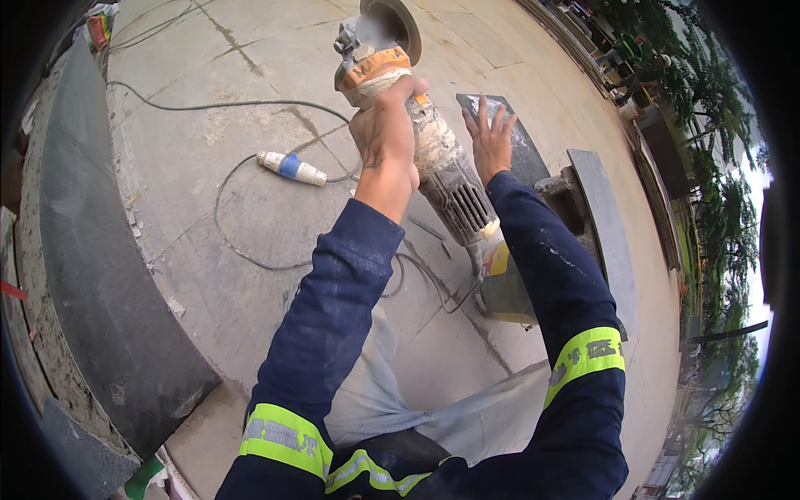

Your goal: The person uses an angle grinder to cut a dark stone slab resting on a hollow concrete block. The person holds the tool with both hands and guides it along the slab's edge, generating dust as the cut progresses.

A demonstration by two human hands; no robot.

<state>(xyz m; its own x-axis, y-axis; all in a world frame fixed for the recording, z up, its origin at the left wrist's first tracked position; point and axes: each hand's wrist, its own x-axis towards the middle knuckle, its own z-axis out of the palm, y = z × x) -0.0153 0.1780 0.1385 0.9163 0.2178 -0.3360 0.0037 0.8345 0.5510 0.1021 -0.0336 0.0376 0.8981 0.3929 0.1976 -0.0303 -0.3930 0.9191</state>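
Observation:
My left hand (383, 137) grips a dusty angle grinder (450, 183) just behind its orange-banded head and holds it up, with the disc (404, 25) at the top of the view. To the right of the tool, my right hand (492, 142) has its fingers spread, in front of a dark stone tile (525, 162) lying beyond it; whether it touches the tile I cannot tell. Under the grinder's rear end is a green and yellow container (504, 287), partly hidden by my right sleeve. A cable runs over the pale floor to a white-and-blue plug (292, 168).
A long dark stone slab (100, 267) lies along the left edge. A grey slab (600, 217) rests by a rough block (567, 204) on the right. Co-workers (633, 62) are at the upper right, near stacked boards and trees. Loose cable loops (258, 262) cross the floor.

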